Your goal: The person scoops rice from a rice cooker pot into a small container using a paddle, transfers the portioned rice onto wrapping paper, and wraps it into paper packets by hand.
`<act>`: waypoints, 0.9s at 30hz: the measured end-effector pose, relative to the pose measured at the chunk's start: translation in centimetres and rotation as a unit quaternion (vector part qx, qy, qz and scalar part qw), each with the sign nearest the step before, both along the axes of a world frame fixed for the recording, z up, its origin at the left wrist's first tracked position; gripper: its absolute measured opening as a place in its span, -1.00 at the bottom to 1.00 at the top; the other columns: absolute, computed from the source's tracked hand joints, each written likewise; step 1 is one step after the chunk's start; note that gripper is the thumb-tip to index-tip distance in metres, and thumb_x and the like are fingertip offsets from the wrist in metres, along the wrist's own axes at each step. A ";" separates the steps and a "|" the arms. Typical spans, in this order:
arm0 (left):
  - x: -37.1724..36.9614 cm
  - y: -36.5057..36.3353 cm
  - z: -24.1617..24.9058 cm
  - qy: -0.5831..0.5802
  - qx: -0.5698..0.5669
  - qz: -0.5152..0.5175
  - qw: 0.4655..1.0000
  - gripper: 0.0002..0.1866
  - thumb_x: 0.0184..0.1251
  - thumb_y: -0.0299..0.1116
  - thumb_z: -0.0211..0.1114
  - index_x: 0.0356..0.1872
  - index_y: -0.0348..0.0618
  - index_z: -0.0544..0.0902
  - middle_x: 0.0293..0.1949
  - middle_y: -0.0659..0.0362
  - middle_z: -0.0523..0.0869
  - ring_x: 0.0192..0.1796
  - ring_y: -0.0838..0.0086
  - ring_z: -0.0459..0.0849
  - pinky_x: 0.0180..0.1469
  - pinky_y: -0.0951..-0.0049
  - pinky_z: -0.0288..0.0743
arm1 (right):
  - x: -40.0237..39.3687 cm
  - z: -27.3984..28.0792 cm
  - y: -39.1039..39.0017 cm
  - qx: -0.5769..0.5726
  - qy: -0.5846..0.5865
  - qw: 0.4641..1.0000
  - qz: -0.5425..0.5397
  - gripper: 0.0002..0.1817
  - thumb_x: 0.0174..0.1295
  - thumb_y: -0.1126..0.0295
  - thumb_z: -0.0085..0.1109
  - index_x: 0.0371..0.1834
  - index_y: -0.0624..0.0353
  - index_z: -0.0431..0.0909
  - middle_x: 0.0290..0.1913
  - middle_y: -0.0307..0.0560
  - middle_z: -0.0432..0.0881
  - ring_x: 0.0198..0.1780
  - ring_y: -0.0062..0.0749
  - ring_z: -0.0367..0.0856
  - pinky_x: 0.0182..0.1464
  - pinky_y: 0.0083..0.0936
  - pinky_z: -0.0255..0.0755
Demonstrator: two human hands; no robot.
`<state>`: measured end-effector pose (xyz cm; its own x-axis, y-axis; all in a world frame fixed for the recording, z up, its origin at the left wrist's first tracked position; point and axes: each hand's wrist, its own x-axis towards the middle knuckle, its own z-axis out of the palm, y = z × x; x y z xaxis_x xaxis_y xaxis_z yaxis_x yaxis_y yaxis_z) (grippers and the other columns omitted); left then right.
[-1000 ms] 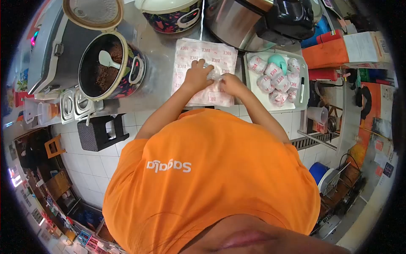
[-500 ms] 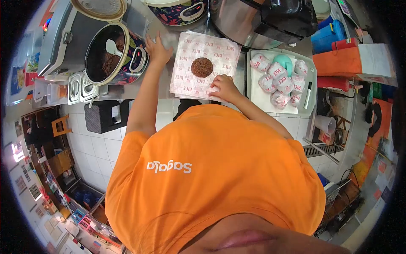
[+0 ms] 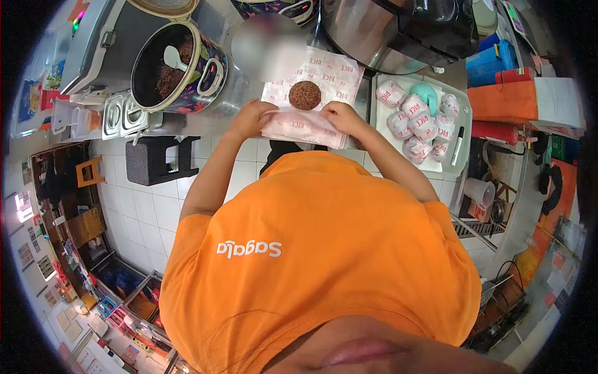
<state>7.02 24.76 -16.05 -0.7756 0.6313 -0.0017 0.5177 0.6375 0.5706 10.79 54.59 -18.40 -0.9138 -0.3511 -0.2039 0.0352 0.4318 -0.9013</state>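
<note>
A round brown rice patty (image 3: 305, 95) lies on a stack of printed wrapping paper (image 3: 336, 68) on the metal counter. My left hand (image 3: 252, 118) is closed at the near left side of the top sheet, pinching its edge. On the other side, my right hand (image 3: 346, 118) grips the same sheet near its right edge. Between them the near part of the paper is raised and bent up beside the patty. To the left stands an open flowered rice cooker (image 3: 205, 81) with brown rice (image 3: 168, 81) and a white rice paddle (image 3: 175, 57) inside.
A white tray (image 3: 458, 156) at right holds several paper-wrapped balls (image 3: 424, 128), a teal mould (image 3: 424, 96) and a marker (image 3: 458, 144). Metal containers (image 3: 113, 118) stand left of the cooker. Behind are a large dark appliance (image 3: 430, 31) and another flowered cooker (image 3: 261, 9). One patch behind the paper is blurred.
My left hand came from beside the cooker to the paper's left edge. My right hand took hold of the sheet, and its near part has been lifted toward the patty. The view shifted slightly.
</note>
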 end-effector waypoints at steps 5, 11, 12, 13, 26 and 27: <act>-3.3 1.6 1.7 -0.179 0.084 0.129 0.972 -0.72 0.20 -0.23 0.26 -0.17 -0.20 0.69 -0.31 0.02 0.73 -0.23 0.30 0.69 -0.10 0.38 0.50 | 0.9 3.1 0.7 0.192 0.198 0.961 0.028 -0.68 0.16 0.21 0.17 -0.17 0.25 0.58 -0.32 0.02 0.65 -0.25 -0.35 0.63 -0.22 -0.46 0.46; -6.2 2.9 -0.5 -0.242 0.130 0.191 0.942 -0.62 0.25 -0.12 0.19 -0.19 -0.27 0.67 -0.36 -0.07 0.71 -0.35 0.34 0.67 -0.22 0.36 0.49 | -3.8 -2.2 2.8 -0.049 -0.124 0.977 -0.166 -0.59 0.23 0.11 0.10 -0.40 0.32 0.62 -0.60 -0.08 0.55 -0.56 -0.49 0.45 -0.45 -0.45 0.36; -6.3 2.9 -0.8 -0.227 0.087 0.182 0.953 -0.62 0.26 -0.11 0.18 -0.24 -0.29 0.66 -0.39 -0.08 0.69 -0.36 0.28 0.67 -0.24 0.32 0.48 | -3.9 -2.8 3.0 -0.019 -0.150 0.976 -0.158 -0.59 0.24 0.12 0.10 -0.40 0.33 0.62 -0.59 -0.08 0.55 -0.56 -0.49 0.43 -0.44 -0.45 0.35; -6.3 2.9 -1.1 -0.213 0.044 0.172 0.961 -0.62 0.27 -0.10 0.17 -0.29 -0.30 0.66 -0.42 -0.10 0.68 -0.38 0.21 0.66 -0.26 0.28 0.47 | -4.1 -3.3 3.2 0.012 -0.176 0.973 -0.151 -0.59 0.24 0.12 0.09 -0.40 0.34 0.62 -0.59 -0.07 0.55 -0.55 -0.49 0.41 -0.43 -0.46 0.35; -0.4 2.2 1.8 0.022 -0.031 0.191 0.981 -0.85 0.10 -0.40 0.23 -0.29 -0.18 0.60 -0.10 0.00 0.63 -0.07 0.09 0.59 -0.13 0.19 0.44 | -4.5 3.9 -1.6 0.378 0.120 0.914 -0.091 -0.61 -0.05 0.21 0.34 -0.16 0.10 0.53 -0.11 0.03 0.56 -0.08 -0.03 0.55 -0.09 -0.20 0.46; -0.6 2.3 2.5 0.065 0.013 0.112 0.992 -0.80 0.11 -0.40 0.23 -0.21 -0.14 0.57 -0.03 0.02 0.58 -0.03 0.11 0.56 -0.08 0.18 0.43 | -6.3 3.0 -1.2 0.385 0.165 0.905 -0.080 -0.63 -0.07 0.23 0.35 -0.19 0.07 0.53 -0.09 0.01 0.55 -0.05 -0.05 0.54 -0.06 -0.16 0.46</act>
